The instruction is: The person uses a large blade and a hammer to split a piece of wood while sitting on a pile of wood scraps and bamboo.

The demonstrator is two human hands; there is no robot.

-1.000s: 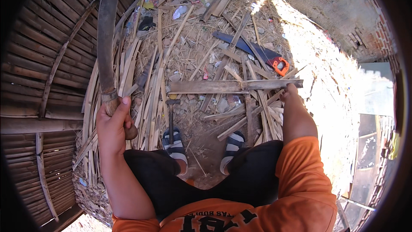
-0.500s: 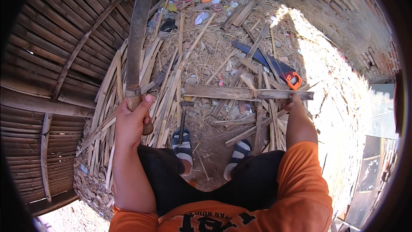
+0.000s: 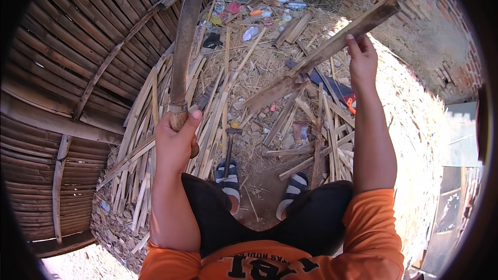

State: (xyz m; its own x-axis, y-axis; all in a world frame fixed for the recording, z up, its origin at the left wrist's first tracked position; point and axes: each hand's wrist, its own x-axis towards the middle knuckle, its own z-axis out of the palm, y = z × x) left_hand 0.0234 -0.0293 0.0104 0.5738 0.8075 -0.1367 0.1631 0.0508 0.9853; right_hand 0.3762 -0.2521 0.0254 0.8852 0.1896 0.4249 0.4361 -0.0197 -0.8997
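Observation:
My left hand [image 3: 175, 137] is closed round the wooden handle of a machete [image 3: 185, 41], whose long dark blade points up and away from me. Off to the right, my right hand [image 3: 362, 62] grips a split bamboo piece [image 3: 332, 49] near its upper end, fingers on one side and thumb on the other. The bamboo slants from upper right down toward the middle, with a node partway along it. Its lower end is over the littered ground; whether it touches cannot be made out. Behind the bamboo lies a handsaw [image 3: 332, 87] with an orange handle, partly covered.
Split bamboo strips [image 3: 150, 140] lie heaped at the left, and more pieces [image 3: 332, 145] at the right. A hammer [image 3: 230, 148] leans by my left sandal [image 3: 228, 176]. Plastic litter [image 3: 259, 10] covers the far ground. A bamboo wall [image 3: 67, 72] and a brick wall [image 3: 430, 31] flank me.
My right hand has lifted the bamboo piece up and away, turning it from level to a steep slant. The machete has shifted slightly right in my left hand.

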